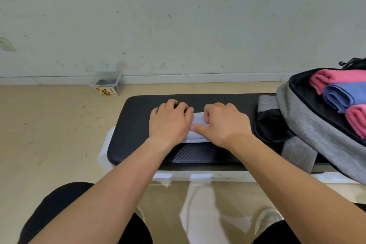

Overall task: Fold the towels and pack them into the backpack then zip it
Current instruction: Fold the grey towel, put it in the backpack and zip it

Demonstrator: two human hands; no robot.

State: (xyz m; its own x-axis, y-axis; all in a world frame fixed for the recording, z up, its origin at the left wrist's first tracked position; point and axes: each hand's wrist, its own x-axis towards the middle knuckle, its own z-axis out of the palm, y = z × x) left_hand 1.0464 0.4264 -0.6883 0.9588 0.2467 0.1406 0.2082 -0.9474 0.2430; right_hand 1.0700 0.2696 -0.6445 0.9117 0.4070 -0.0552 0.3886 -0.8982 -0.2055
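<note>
Floor, far left: a clear plastic box (106,83) is sitting against the wall, well apart from the table (134,125).
Left hand (170,123): it is lying on the white towel (198,119), fingers curling over its far side.
White towel: it is lying folded on the table, between and under both hands, which are hiding most of it. Its near edge is running left to right; its full length cannot be told.
Right hand (223,125): it is pinching the towel, thumb pointing left.
Backpack (309,121): grey and unzipped, it is lying on the table's right end.
Inside: a pink towel (332,79), a blue towel (344,95) and another pink towel (356,119) are lying side by side, folded ends facing left.
</note>
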